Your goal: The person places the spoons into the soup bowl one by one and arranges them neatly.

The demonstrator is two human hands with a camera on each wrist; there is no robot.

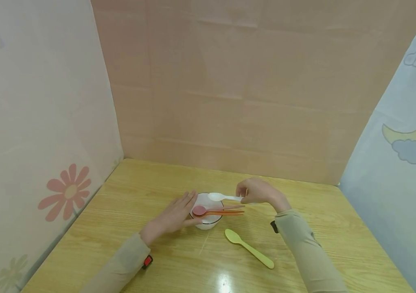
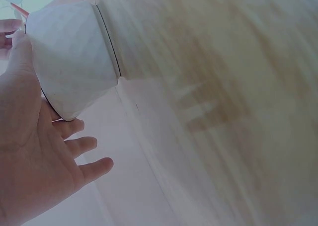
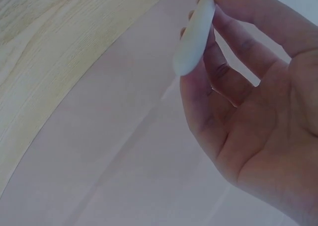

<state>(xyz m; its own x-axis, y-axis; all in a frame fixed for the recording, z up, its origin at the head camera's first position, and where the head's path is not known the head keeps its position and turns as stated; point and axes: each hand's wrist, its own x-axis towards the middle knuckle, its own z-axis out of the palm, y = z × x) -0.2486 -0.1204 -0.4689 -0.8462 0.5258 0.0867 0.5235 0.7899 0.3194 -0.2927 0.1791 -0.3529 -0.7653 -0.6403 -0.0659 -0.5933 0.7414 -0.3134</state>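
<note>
A white bowl (image 1: 205,224) with a dark rim line stands mid-table. My left hand (image 1: 173,213) holds its left side, thumb at the near rim and fingers at the far one; in the left wrist view several fingers stretch past the faceted bowl (image 2: 74,57). My right hand (image 1: 259,190) pinches a white spoon (image 1: 216,197) by its handle, the spoon's head over the bowl. The handle end (image 3: 194,42) shows in the right wrist view. A pink spoon (image 1: 199,211) and orange utensils (image 1: 230,213) lie across the bowl, handles jutting right.
A yellow-green spoon (image 1: 250,249) lies on the wooden table (image 1: 149,179), nearer to me and right of the bowl. A plain tan wall (image 1: 230,101) rises behind the table. Patterned sheets hang along the left and right sides.
</note>
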